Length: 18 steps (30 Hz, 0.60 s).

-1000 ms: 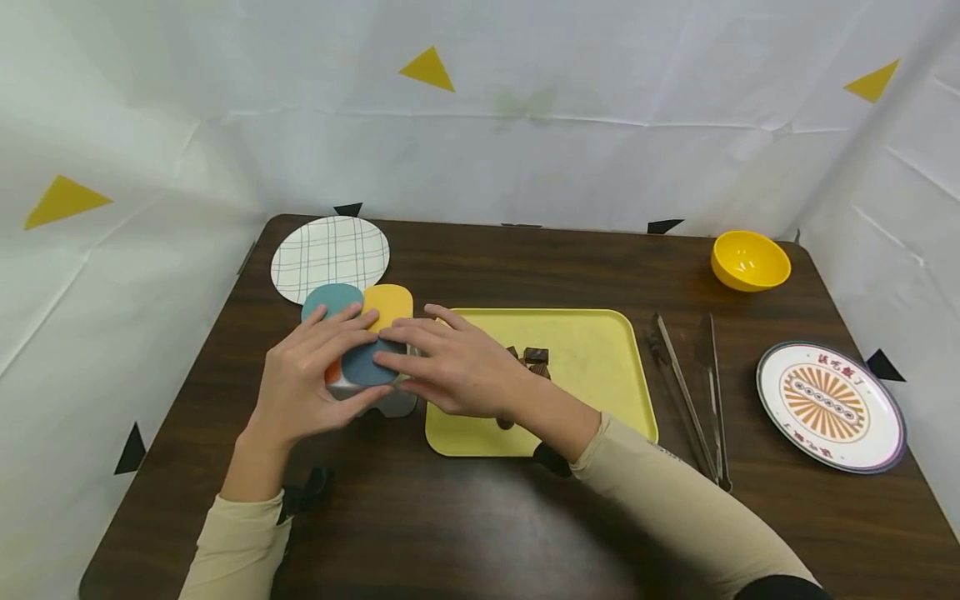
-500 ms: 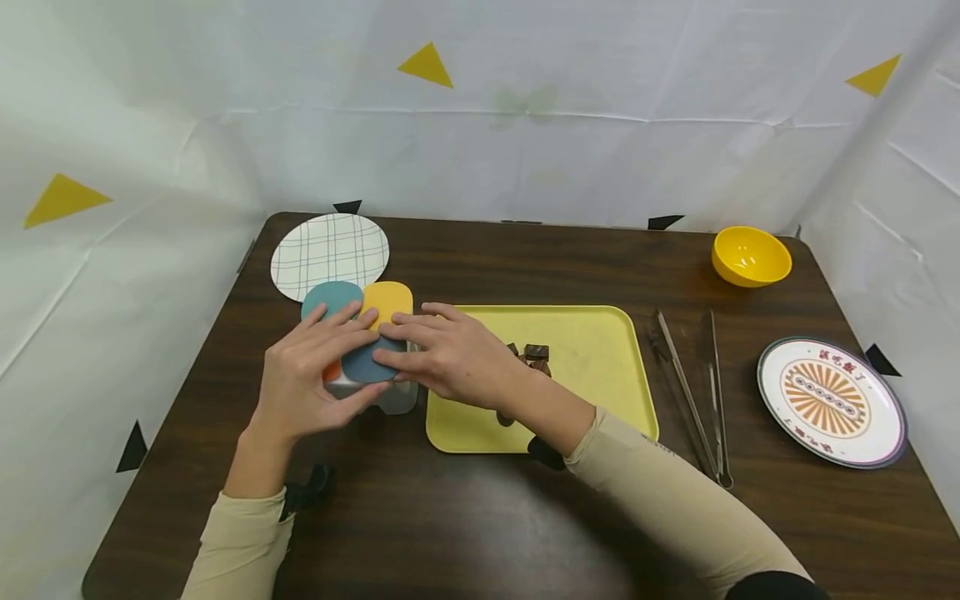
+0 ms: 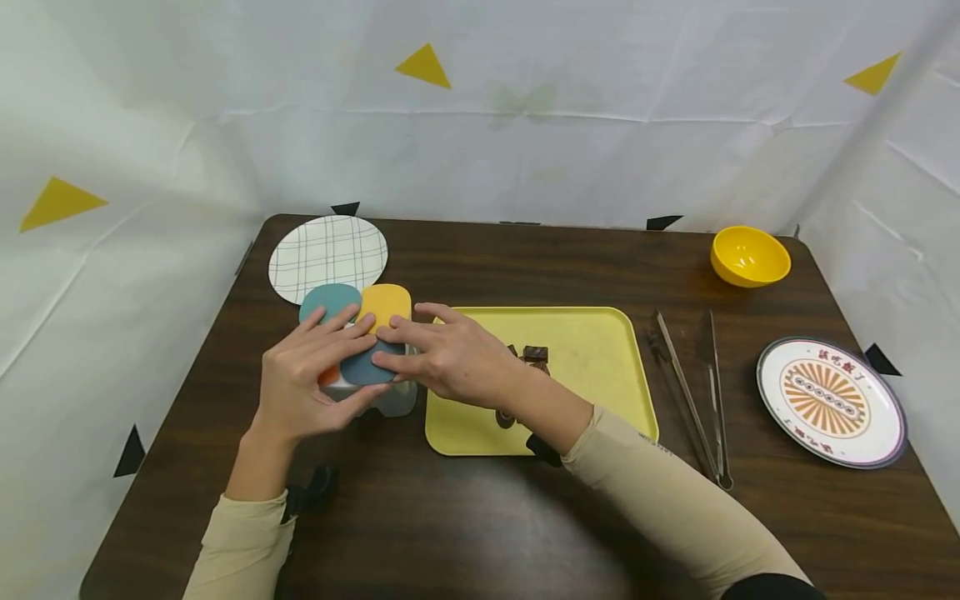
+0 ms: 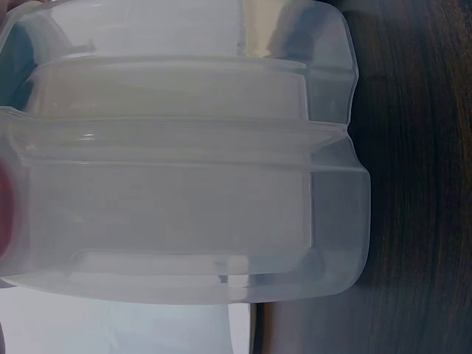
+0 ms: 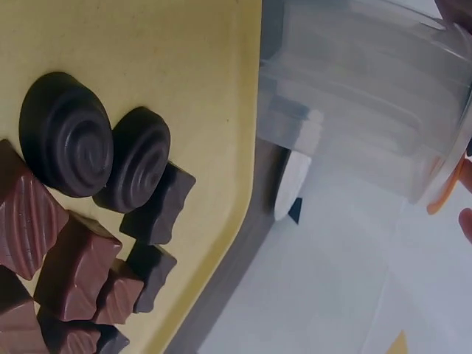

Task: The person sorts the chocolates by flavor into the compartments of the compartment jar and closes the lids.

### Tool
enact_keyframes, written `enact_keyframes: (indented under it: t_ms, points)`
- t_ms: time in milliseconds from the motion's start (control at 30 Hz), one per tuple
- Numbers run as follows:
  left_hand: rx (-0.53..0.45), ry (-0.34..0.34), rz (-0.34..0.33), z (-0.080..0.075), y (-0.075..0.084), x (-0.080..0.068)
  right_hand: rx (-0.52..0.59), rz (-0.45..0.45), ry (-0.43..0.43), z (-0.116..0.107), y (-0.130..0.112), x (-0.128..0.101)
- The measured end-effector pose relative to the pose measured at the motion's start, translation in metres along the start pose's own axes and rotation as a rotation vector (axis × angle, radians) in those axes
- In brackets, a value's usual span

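Translucent plastic forms the walls of a box [image 3: 396, 403] that sits directly under both hands at the far end of their reach, its top carrying a teal flap [image 3: 327, 298], a yellow flap [image 3: 385, 303], a blue flap [image 3: 366, 367] and an orange flap [image 3: 328, 375], the last mostly covered. The left hand [image 3: 306, 375] lies across this top with its fingers extended and its thumb along the near edge. The right hand [image 3: 459, 357] reaches over from the other side, outstretched fingers resting on the blue and yellow flaps. Neither hand is clenched; both touch the top without wrapping round it.

Beneath the right forearm is a yellow tray [image 3: 592, 342], where brown chocolates [image 5: 70, 136] lie clustered, some round with swirls, others ridged blocks. Just beyond the left hand rests a white plate with a checked pattern [image 3: 330, 258]. To the right of the right hand, past the tray, metal tongs [image 3: 684, 388] lie spread on the dark wooden desk [image 3: 465, 525]. Farther right are a yellow bowl [image 3: 750, 260] and a sunburst-patterned plate [image 3: 828, 402].
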<state>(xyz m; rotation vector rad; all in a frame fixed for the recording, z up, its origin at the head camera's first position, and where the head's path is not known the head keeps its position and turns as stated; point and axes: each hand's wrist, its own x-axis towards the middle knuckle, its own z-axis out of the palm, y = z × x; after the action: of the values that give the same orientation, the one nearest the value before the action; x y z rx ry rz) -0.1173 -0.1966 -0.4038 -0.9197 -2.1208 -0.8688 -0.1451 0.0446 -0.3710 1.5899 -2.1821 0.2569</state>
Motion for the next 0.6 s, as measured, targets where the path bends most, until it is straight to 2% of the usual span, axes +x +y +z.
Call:
enact_keyframes:
  t_ms: [600]
  points:
    - [0.005, 0.0, 0.002, -0.0009, 0.0034, -0.0005, -0.069, -0.01, -0.019, 0.0012, -0.0023, -0.0001]
